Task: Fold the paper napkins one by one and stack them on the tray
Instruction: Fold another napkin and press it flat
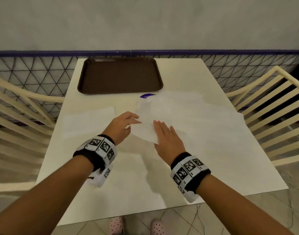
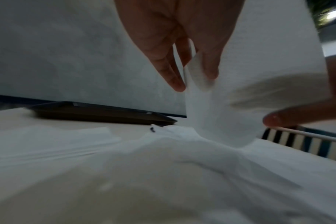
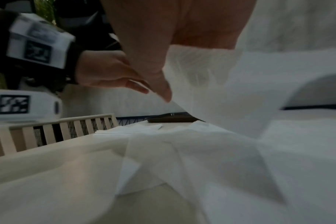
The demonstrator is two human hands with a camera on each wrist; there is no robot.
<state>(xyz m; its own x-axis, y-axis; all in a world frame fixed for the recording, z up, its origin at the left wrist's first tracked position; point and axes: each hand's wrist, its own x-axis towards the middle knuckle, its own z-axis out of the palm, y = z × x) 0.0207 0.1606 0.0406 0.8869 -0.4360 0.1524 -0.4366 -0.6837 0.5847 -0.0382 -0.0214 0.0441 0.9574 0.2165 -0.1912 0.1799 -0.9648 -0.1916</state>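
Napkin (image 1: 146, 121) up off the worktop (image 1: 111, 175) now, its near-left edge pinched in my left hand (image 1: 123, 123) between thumb and fingertips (image 2: 175, 82). In the left wrist view that grip is narrow, fingers nearly straight, with a flap of thin white paper caught between them and the sheet rising from the pile like a little tent. My right hand (image 1: 167, 138) lies flat with the fingers straight and together, palm on the lower part of the same napkin, holding nothing, just steadying it.

The sheet sits at the middle of the worktop, on top of a loose spread of other napkins (image 1: 196, 119) running off to the right. A separate flat sheet (image 1: 89, 122) lies to the left. The brown tray (image 1: 120, 76) waits at the far edge with nothing on it yet, so I'd say we're on the very first fold.

How will it handle? Feather-light, limp, and quick to crease or tear (it's tissue-thin, you can see it drape). It clings to the sheets beneath, so there's a real chance of dragging a second one along. Best place to hold, I reckon, is right at a corner or edge with a gentle two-finger pinch, while the flat palm anchors the opposite side. Press too hard and the fold goes crooked; pull too fast and the whole pile shifts.
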